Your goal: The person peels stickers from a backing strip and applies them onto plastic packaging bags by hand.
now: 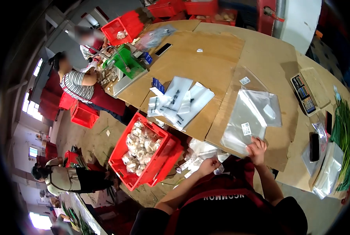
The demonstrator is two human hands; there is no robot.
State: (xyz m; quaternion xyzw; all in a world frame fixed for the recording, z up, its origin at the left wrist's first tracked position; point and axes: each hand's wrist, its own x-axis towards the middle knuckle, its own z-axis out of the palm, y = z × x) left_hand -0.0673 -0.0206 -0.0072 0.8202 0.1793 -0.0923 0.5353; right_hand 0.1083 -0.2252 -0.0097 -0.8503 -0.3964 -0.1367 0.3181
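My right hand (257, 150) is at the table's near edge, fingers bent round the edge of a clear plastic bag (237, 127) with a small white printed label. More clear bags (274, 103) lie beside and under it. My left hand (208, 166) hangs just off the table edge, its fingers drawn together; whatever they hold is too small to make out. Beneath that hand are crumpled clear bags with labels (200, 150). To the left on the cardboard-covered table (206, 49) lie printed white bags (179, 94) and a blue box (158, 85).
A red crate (116, 156) of bagged mushrooms stands left of the table. At the right are a scale (303, 94), a dark phone (314, 147) and green stalks (345, 137). Several people work at the left, one in a striped top (79, 84) near a green crate (126, 60).
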